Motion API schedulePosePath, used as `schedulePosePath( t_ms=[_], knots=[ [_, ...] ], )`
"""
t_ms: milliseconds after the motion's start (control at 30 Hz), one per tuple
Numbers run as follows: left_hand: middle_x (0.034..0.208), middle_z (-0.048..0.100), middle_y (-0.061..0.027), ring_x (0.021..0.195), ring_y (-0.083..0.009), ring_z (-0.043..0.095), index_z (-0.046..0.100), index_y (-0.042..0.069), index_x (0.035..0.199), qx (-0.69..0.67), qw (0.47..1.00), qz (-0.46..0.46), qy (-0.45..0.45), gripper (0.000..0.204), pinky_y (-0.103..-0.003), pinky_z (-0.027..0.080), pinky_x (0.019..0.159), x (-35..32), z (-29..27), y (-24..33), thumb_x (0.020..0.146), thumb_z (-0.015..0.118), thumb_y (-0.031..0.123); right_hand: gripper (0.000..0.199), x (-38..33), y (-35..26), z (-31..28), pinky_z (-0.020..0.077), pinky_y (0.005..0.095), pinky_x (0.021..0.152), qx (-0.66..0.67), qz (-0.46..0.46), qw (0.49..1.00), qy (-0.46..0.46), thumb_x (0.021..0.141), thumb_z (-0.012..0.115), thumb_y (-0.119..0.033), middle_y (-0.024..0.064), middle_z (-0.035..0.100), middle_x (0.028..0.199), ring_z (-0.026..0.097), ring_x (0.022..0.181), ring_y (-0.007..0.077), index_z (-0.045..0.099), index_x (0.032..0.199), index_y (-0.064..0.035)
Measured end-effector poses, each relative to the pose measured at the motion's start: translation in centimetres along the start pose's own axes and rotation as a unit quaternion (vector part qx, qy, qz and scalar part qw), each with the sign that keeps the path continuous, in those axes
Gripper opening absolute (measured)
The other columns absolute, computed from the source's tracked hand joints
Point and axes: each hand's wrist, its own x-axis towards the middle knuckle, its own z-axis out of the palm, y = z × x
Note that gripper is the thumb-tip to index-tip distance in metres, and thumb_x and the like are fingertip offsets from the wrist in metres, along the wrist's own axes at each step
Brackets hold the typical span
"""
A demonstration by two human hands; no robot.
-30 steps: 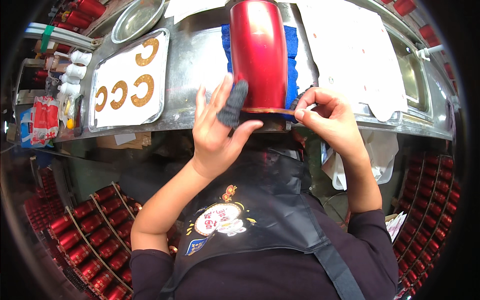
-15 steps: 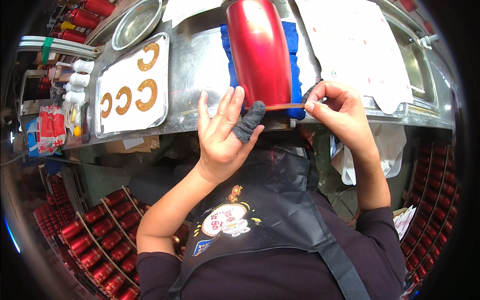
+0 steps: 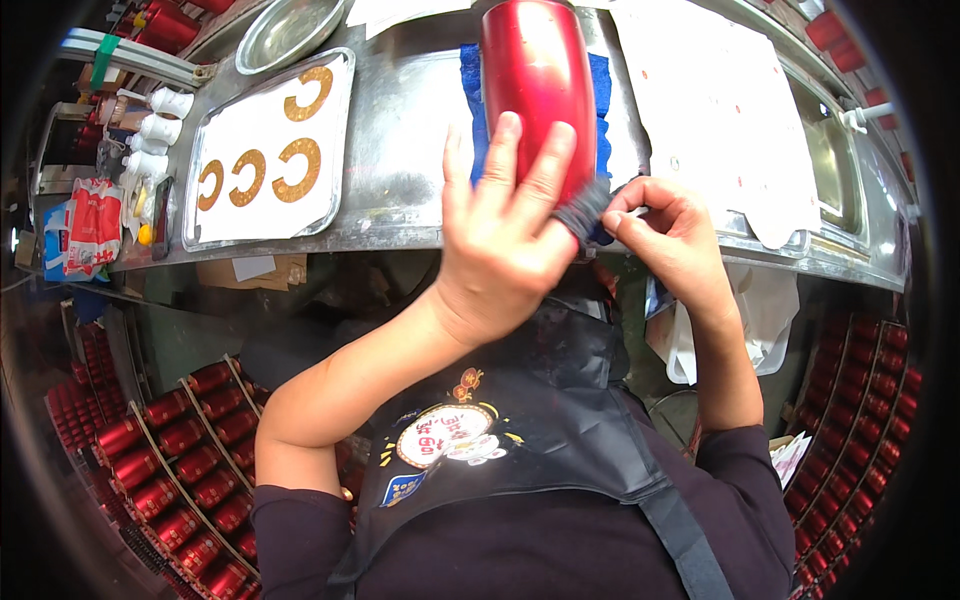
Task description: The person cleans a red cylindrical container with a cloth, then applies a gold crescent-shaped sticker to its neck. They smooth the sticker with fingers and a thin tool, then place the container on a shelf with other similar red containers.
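Note:
A glossy red metallic cylinder (image 3: 535,75) lies on a blue cloth (image 3: 603,105) on the metal bench, its near end toward me. My left hand (image 3: 505,235) is open, its fingers spread over the cylinder's near part. A dark grey knitted cover wraps the left thumb (image 3: 583,212), which reaches the cylinder's near right edge. Beside it, my right hand (image 3: 675,230) pinches thumb and index finger together, close to the left thumb tip. Another dark cover shows by the right-hand fingers. What the pinch holds, if anything, is hidden.
To the left, a metal tray (image 3: 348,120) bears white paper with several gold C-shaped pieces (image 3: 297,170). Behind it stands a round metal bowl (image 3: 290,35). White sheets (image 3: 720,120) cover the bench at right. Racks of red cylinders (image 3: 185,470) stand below on both sides.
My left hand has moved right across the cylinder's near end, its thumb reaching my right fingers. The thin brown strip stretched there from my right hand is now out of sight.

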Motion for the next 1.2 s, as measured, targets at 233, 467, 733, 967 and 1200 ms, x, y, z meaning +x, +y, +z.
schedulePosePath(
  t_ms=[233,467,733,967,1200],
  knots=[
    [0.138,0.057,-0.0257,0.129,-0.0392,0.056,0.058,-0.005,0.133,-0.229,0.964,-0.126,0.046,0.067,-0.058,0.033,0.113,-2.8,0.6,-2.0,0.073,0.086,0.008,0.010,-0.1,-0.9,0.1,0.0431,0.0194,0.065,0.025,0.016,0.999,-0.029,0.089,0.071,-0.008,-0.0016,0.061,0.082,0.054,0.073,0.0034,0.064,0.087,-0.0014],
    [0.144,0.054,-0.0227,0.131,-0.0394,0.055,0.069,0.000,0.118,-0.196,0.973,-0.121,0.015,0.047,-0.065,0.027,0.112,-6.6,0.5,-1.9,0.075,0.085,0.014,0.008,-1.0,-1.8,-0.1,0.0415,0.0204,0.068,0.077,-0.001,0.997,0.002,0.087,0.070,-0.007,-0.0018,0.061,0.082,0.053,0.075,0.0041,0.064,0.085,-0.0021],
    [0.142,0.054,-0.0250,0.128,-0.0396,0.057,0.068,-0.001,0.116,-0.174,0.983,-0.062,0.015,0.044,-0.068,0.024,0.111,-5.6,0.4,-2.1,0.075,0.083,0.007,0.008,-0.5,-1.2,-0.3,0.0395,0.0197,0.065,0.053,0.013,0.998,0.011,0.089,0.069,-0.008,-0.0024,0.060,0.081,0.052,0.074,0.0032,0.064,0.085,-0.0023],
    [0.141,0.056,-0.0238,0.126,-0.0406,0.058,0.074,0.010,0.112,-0.106,0.994,-0.030,0.015,0.042,-0.068,0.026,0.111,-3.3,-0.7,-1.3,0.071,0.083,0.006,0.007,0.0,-0.4,-0.2,0.0417,0.0192,0.066,0.036,0.003,0.999,0.015,0.089,0.069,-0.007,-0.0014,0.063,0.083,0.054,0.075,0.0037,0.065,0.086,-0.0021],
    [0.141,0.058,-0.0190,0.122,-0.0467,0.058,0.076,0.013,0.097,-0.020,0.999,0.008,0.036,0.024,-0.075,0.026,0.106,-0.6,0.3,-0.3,0.074,0.071,0.019,0.007,0.3,-0.2,0.3,0.0447,0.0199,0.070,0.017,0.021,1.000,0.010,0.090,0.069,-0.007,-0.0011,0.064,0.085,0.056,0.078,0.0042,0.066,0.088,-0.0009]
  ],
)
